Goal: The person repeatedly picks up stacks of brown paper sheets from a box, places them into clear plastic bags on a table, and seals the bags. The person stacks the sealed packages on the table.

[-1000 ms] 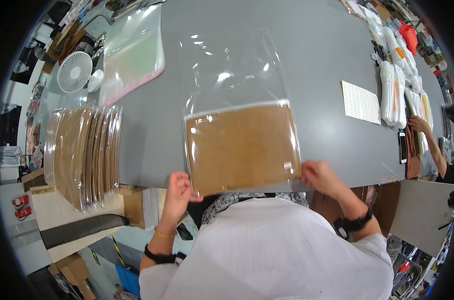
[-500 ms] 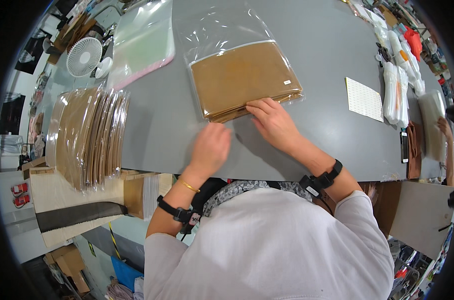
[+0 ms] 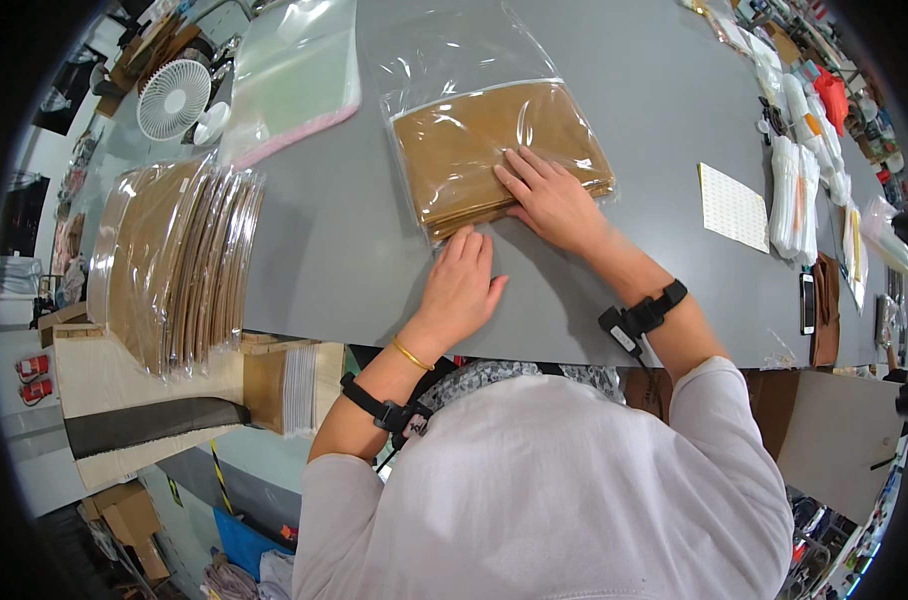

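A folded brown sheet of material [image 3: 464, 150] lies inside a clear plastic bag [image 3: 454, 50] on the grey table in front of me. The bag's loose, see-through part stretches away from me past the brown stack. My right hand [image 3: 554, 203] rests flat on the near right part of the package, fingers spread over the plastic. At the near left corner, my left hand [image 3: 461, 285] touches the package edge with its fingertips, its fingers stretched out and thumb apart. Neither hand grips anything.
Bagged brown packages [image 3: 179, 270] stand in a row at left. Flat clear bags with a pink edge [image 3: 294, 85] lie beyond, beside a white fan [image 3: 174, 100]. On the right are a label sheet [image 3: 734, 208], white plastic packs [image 3: 794, 200] and a phone [image 3: 807, 303].
My right hand has slid from the near edge onto the top of the package. My left hand has moved right and up to the near left corner, its fingers now extended.
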